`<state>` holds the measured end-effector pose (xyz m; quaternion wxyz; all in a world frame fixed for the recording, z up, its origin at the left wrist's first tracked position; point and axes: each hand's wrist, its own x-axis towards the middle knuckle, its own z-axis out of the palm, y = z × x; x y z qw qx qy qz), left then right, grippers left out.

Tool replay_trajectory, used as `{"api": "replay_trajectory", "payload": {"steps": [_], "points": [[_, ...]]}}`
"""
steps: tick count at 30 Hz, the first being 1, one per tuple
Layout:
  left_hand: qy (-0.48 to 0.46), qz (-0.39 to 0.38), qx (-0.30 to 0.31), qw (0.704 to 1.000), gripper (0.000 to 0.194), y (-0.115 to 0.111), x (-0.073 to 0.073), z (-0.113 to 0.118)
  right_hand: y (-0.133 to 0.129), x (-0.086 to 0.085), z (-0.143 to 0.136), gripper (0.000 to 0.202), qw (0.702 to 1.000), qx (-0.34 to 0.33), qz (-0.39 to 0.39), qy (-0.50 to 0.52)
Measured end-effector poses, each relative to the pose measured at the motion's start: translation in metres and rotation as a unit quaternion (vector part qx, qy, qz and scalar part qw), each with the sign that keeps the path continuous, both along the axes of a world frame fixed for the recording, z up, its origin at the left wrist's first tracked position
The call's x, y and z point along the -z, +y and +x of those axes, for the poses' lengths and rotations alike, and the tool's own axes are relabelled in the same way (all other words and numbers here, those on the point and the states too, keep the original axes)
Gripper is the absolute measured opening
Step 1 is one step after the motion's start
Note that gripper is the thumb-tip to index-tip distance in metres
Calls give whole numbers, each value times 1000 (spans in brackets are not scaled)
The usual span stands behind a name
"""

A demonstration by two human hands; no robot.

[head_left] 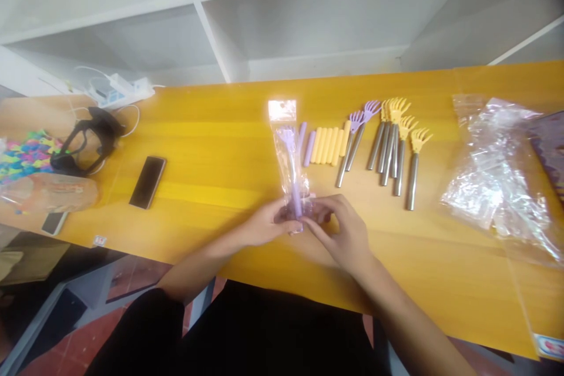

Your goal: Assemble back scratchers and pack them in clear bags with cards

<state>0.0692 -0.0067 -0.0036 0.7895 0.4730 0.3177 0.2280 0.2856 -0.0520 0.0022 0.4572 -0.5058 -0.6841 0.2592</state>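
A clear plastic bag (294, 167) stands between my hands, its header end pointing away from me. Inside lies a purple back scratcher (296, 188) with its claw toward the far end. My left hand (269, 224) grips the lower end of the bag, thumb across it. From the other side, my right hand (346, 232) pinches the same lower end with thumb and curled fingers. Just beyond are purple tubes (309, 148) and a row of yellow tubes (326, 145). Purple-clawed scratchers (356, 135) and several yellow-clawed scratchers (414, 167) with metal handles lie to the right.
A heap of clear plastic bags (496, 176) covers the table's right side. On the left are a phone (148, 182), a black headset-like frame (88, 141), a power strip (121, 91) and a colourful pile (29, 155). White shelving (308, 26) stands behind the table.
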Motion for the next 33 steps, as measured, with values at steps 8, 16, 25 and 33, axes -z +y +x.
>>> {"api": "replay_trajectory", "payload": {"steps": [8,16,25,33], "points": [[2,14,-12,1000,66,4,-11,-3,1,-5,4,34,972,-99,-199,79],[-13,-26,12,1000,59,-1,-6,-2,0,-5,3,40,931,-194,-268,151],[-13,9,28,999,58,-2,-3,-6,-3,4,2,54,894,-217,-326,219],[39,157,43,986,51,3,-12,-9,-8,7,0,59,886,-232,-327,235]]}}
